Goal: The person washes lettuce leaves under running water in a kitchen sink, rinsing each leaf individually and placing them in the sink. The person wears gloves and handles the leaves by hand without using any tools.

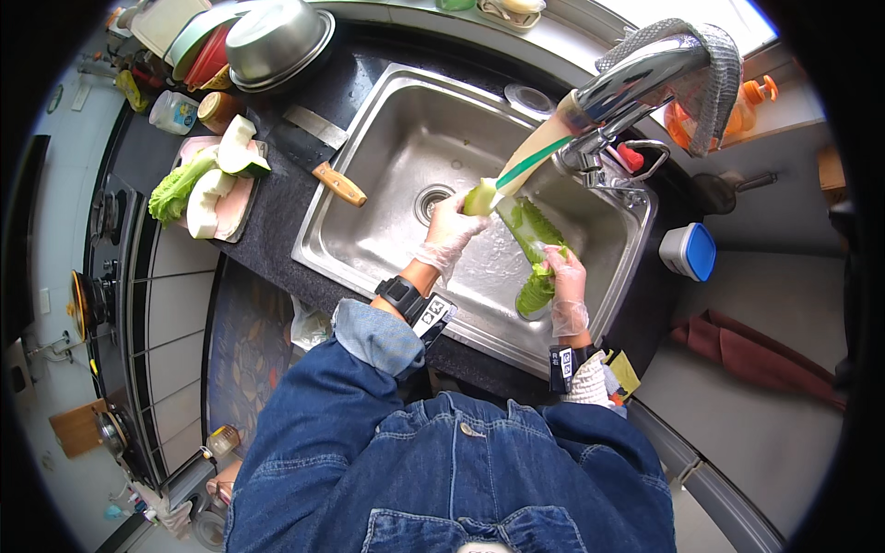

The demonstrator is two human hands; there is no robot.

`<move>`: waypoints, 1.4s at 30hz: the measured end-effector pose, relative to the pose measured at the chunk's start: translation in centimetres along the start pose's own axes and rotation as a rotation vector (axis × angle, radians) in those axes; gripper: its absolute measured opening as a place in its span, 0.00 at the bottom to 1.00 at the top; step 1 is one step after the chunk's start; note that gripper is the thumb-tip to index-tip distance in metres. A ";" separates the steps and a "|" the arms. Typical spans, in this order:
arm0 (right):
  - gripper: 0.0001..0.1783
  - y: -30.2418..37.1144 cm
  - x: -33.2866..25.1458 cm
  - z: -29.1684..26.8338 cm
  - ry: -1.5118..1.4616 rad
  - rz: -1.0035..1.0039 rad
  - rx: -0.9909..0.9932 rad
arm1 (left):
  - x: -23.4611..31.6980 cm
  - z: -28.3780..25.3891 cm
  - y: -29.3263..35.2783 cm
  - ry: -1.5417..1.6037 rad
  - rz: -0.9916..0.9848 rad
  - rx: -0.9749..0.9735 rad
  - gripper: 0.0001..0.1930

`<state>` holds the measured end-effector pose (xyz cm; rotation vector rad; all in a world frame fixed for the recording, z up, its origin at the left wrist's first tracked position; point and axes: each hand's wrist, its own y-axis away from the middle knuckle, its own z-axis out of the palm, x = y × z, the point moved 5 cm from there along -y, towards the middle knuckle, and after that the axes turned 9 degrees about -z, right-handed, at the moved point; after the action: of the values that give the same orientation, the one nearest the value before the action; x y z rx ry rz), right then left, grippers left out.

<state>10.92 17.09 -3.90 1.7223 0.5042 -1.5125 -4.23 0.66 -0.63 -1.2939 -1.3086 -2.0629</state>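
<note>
Over the sink, my left hand, in a clear plastic glove, is closed around the thick pale-green stem end of a long leafy green that looks like lettuce. That end is right below the mouth of the tap's beige, green-striped hose, where a little water seems to run. My right hand, gloved too, grips the leafy part of the lettuce near its lower end. Some leaves hang below my right fingers, and the fingertips are partly covered by them.
A cleaver rests at the sink's left rim, its wooden handle jutting over the basin. Left of it, a board bears white melon pieces and leaves. Steel bowls stand far left. The chrome tap overhangs the right; a blue-lidded tub stands beyond.
</note>
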 end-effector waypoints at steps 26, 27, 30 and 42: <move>0.07 2.1 -2.3 6.2 -0.019 -0.028 -0.053 | 4.8 -7.5 6.6 0.611 -0.016 -0.085 0.18; 0.07 2.3 -2.4 6.3 -0.013 -0.030 -0.053 | 5.9 -7.6 7.1 0.607 0.009 -0.139 0.18; 0.07 2.9 -2.5 6.7 -0.041 -0.040 -0.039 | 9.2 -8.0 8.4 0.668 0.129 -0.407 0.17; 0.07 4.4 -2.2 7.0 -0.037 -0.052 0.047 | 7.2 -11.4 7.4 0.902 0.063 -0.258 0.20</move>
<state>9.08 9.43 -0.47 1.7260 0.5016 -1.6016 -8.39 -11.60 7.59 -0.3363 -0.5952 -2.3625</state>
